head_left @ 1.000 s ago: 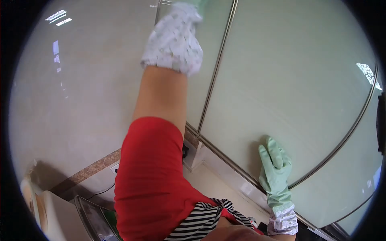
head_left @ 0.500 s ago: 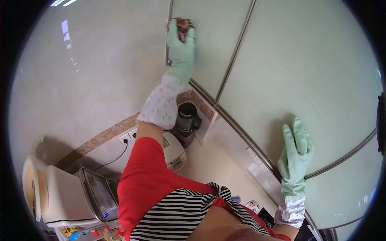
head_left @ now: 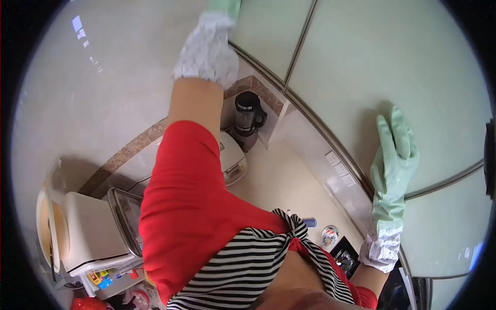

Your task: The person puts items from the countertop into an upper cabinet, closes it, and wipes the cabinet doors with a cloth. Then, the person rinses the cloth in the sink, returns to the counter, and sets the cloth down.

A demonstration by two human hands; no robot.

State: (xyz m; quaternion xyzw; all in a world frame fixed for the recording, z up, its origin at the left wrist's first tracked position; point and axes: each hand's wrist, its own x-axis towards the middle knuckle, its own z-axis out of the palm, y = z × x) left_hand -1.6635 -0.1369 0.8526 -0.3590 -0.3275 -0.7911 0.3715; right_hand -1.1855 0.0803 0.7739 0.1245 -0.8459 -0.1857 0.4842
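Observation:
At the top edge of the head view my left hand (head_left: 224, 7) shows only the base of its pale green glove, above a white patterned cuff (head_left: 206, 51). Its fingers, and anything in them, lie outside the picture. The glove is beside a narrow glossy cabinet door (head_left: 266, 36). On the right, my right hand (head_left: 397, 155), in a matching glove, rests against the lower part of a wide pale cabinet door (head_left: 356, 67). Its fingers are stretched out and point upward, with nothing in them.
Below the cabinets a black-topped blender (head_left: 248, 113) stands in the counter corner beside a white rice cooker (head_left: 233, 157). A metal rail (head_left: 330, 132) runs along the doors' lower edge, above wall sockets (head_left: 340, 169). A white appliance (head_left: 90, 227) stands at the lower left.
My left hand has risen almost out of view; earlier it gripped a crumpled, dark red patterned cloth against the narrow door. The camera view has shifted; my right hand keeps its pose on the door.

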